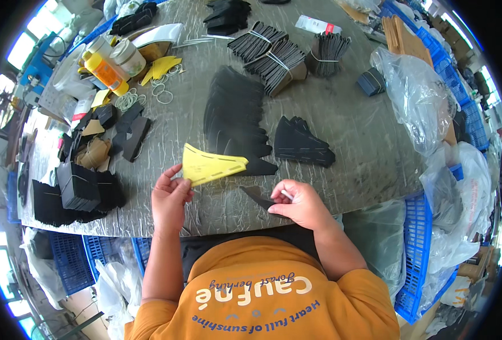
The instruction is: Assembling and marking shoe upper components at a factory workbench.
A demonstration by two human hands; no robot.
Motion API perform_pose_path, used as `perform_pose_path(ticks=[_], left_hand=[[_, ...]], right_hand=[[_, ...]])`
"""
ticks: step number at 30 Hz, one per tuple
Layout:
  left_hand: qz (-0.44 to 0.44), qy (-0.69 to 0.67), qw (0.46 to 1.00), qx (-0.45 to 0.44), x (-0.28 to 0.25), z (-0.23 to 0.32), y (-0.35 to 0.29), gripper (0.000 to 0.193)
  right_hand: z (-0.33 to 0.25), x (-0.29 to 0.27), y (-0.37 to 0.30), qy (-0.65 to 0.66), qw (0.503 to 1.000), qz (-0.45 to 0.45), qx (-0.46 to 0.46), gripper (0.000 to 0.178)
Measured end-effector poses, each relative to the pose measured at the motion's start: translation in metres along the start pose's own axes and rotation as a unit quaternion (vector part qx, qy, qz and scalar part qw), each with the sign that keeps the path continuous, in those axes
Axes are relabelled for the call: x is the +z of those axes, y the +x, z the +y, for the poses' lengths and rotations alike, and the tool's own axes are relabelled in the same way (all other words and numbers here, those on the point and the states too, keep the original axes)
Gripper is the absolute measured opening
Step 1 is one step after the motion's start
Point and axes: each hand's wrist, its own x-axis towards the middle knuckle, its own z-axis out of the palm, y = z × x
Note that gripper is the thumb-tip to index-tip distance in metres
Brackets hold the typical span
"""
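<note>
My left hand (170, 198) pinches the lower left corner of a yellow slotted template (212, 165), holding it raised above the table's near side. Closed fingers of my right hand (301, 205) grip a thin, dark, curved cut piece (255, 196) by its right end. A short white stick (286, 194), perhaps a marking pen, pokes out between those same fingers. Just beyond the template, a long fanned row of black cut pieces (234, 107) runs away from me. To its right lies a smaller pile of black pieces (303, 145) with light dashed marks along their edges.
Banded black bundles (276, 59) lie at the far middle. On the left are a yellow-orange bottle (105, 72), rubber bands (131, 100) and stacked black pieces (80, 187). Plastic bags (412, 96) edge the table's right, with blue crates (418, 255) below.
</note>
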Motion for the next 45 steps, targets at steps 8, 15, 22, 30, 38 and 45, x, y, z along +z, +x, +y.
perform_pose_path(ticks=[8, 15, 22, 30, 38, 45], left_hand=[[0.042, -0.103, 0.993, 0.03, 0.013, 0.005, -0.011, 0.047], [0.007, -0.037, 0.999, 0.038, 0.008, 0.004, -0.024, 0.031], [-0.045, 0.185, 0.978, -0.086, 0.03, -0.016, -0.063, 0.031], [-0.201, 0.567, 0.784, 0.156, 0.037, -0.015, -0.069, 0.039], [-0.232, 0.578, 0.733, 0.274, 0.035, -0.017, -0.061, 0.042], [-0.241, 0.58, 0.725, 0.284, 0.033, -0.017, -0.059, 0.043]], right_hand=[[-0.02, 0.0, 0.002, 0.212, 0.976, -0.054, -0.001, 0.024], [-0.011, 0.017, 0.008, -0.058, 0.998, -0.02, 0.012, 0.031], [-0.024, 0.006, -0.019, -0.394, 0.9, 0.061, -0.173, 0.056], [-0.009, 0.015, -0.026, -0.428, 0.885, 0.071, -0.171, 0.037], [-0.007, 0.014, -0.025, -0.432, 0.88, 0.071, -0.183, 0.035], [-0.008, 0.013, -0.024, -0.423, 0.885, 0.072, -0.18, 0.033]])
